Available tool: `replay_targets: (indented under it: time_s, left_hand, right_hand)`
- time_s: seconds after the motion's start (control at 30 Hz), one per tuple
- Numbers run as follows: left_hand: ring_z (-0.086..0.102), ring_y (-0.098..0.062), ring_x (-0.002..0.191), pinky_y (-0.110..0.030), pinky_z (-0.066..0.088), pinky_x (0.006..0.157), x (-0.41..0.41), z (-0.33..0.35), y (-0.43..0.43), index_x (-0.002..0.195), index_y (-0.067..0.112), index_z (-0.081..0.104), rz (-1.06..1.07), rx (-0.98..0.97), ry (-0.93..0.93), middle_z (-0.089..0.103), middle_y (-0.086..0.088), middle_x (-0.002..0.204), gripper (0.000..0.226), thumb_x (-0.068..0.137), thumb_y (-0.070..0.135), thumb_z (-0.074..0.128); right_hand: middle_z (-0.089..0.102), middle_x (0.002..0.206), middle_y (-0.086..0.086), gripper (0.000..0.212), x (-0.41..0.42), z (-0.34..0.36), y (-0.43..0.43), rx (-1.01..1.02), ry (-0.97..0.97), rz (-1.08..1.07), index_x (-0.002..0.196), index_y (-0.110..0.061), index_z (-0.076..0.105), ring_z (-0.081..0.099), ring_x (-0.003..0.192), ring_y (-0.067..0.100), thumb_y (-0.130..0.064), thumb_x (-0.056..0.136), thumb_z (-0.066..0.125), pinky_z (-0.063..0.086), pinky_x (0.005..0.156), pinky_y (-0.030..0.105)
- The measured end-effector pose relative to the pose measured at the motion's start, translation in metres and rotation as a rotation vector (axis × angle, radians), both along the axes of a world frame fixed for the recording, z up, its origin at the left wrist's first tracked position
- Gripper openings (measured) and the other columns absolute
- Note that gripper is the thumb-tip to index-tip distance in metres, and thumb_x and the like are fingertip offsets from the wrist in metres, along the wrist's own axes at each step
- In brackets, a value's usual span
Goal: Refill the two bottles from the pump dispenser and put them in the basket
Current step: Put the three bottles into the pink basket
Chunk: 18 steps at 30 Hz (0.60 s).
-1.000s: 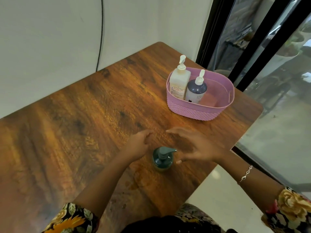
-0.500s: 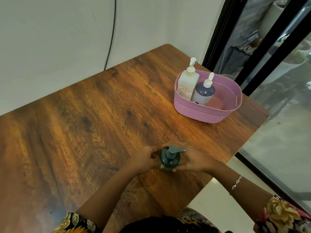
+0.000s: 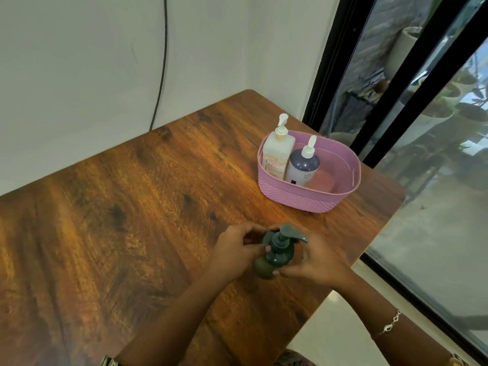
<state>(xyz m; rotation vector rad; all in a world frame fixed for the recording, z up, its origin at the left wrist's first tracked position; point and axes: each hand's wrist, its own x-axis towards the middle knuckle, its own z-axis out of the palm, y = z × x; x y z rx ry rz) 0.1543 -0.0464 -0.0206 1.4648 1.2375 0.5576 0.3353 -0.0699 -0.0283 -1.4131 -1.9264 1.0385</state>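
Closest to us, our left hand (image 3: 235, 248) curls its fingers round the neck and shoulder of the green pump dispenser (image 3: 277, 250), while our right hand (image 3: 318, 261) cups the body from the other side, fingers bent under it. We judge this two-sided grip is for steadying the body or working the pump collar. The palms hide its base, so we cannot tell whether it stands on the wooden table (image 3: 132, 207) or is lifted. A bracelet (image 3: 390, 323) sits on the right wrist, and the sleeves are cut off below. Well apart, toward the far right corner, the pink basket (image 3: 303, 200) holds the cream bottle (image 3: 277, 153) and the dark bottle (image 3: 303, 166), upright and touching, both pumps on. Their fill levels and the label print are unreadable. A black cable (image 3: 161, 62) hangs on the wall.
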Motion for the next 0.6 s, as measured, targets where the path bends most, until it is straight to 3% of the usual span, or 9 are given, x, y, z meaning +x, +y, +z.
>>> replay_targets:
  time_s: [0.1, 0.27, 0.4, 0.5, 0.6]
  left_hand:
    - [0.063, -0.011, 0.097, -0.034, 0.052, 0.09, 0.023, 0.014, 0.013, 0.096, 0.019, 0.065, 0.078, 0.02, -0.073, 0.068, 0.003, 0.098, 0.019, 0.08, 0.011, 0.07]
    - [0.064, -0.013, 0.093, -0.029, 0.053, 0.085, 0.066, 0.044, 0.044, 0.094, 0.014, 0.066, 0.101, 0.122, -0.115, 0.069, 0.001, 0.093, 0.015, 0.08, 0.014, 0.07]
    - [0.063, -0.016, 0.087, -0.03, 0.053, 0.082, 0.1, 0.069, 0.075, 0.094, 0.009, 0.065, 0.089, 0.174, -0.133, 0.066, -0.001, 0.087, 0.014, 0.082, 0.016, 0.068]
    - [0.062, -0.019, 0.081, -0.037, 0.052, 0.083, 0.119, 0.077, 0.095, 0.092, 0.007, 0.067, 0.078, 0.166, -0.155, 0.066, -0.002, 0.08, 0.01, 0.086, 0.014, 0.064]
    - [0.063, -0.027, 0.094, -0.045, 0.052, 0.089, 0.137, 0.081, 0.107, 0.093, 0.013, 0.065, 0.064, 0.098, -0.196, 0.066, -0.009, 0.092, 0.014, 0.092, 0.006, 0.053]
  right_hand:
    - [0.057, 0.108, -0.021, 0.053, 0.015, 0.018, 0.009, 0.055, 0.014, -0.095, 0.106, -0.04, 0.051, 0.053, 0.105, -0.001, -0.044, 0.058, 0.075, 0.044, 0.087, 0.011]
    - [0.05, 0.098, -0.03, 0.055, 0.049, 0.05, 0.028, 0.097, -0.028, -0.259, 0.096, -0.043, 0.047, 0.052, 0.092, -0.007, -0.014, 0.065, 0.081, 0.04, 0.074, 0.005]
    - [0.053, 0.101, -0.017, 0.061, 0.074, 0.075, 0.053, 0.188, -0.105, -0.383, 0.118, -0.025, 0.052, 0.049, 0.09, -0.001, -0.017, 0.064, 0.08, 0.035, 0.074, 0.007]
    - [0.058, 0.106, -0.007, 0.065, 0.09, 0.081, 0.076, 0.208, -0.113, -0.517, 0.12, -0.015, 0.054, 0.053, 0.095, 0.009, -0.021, 0.061, 0.082, 0.043, 0.078, 0.019]
    - [0.063, 0.106, 0.002, 0.064, 0.107, 0.075, 0.1, 0.225, -0.149, -0.65, 0.114, -0.013, 0.058, 0.058, 0.095, 0.017, -0.028, 0.058, 0.083, 0.048, 0.083, 0.035]
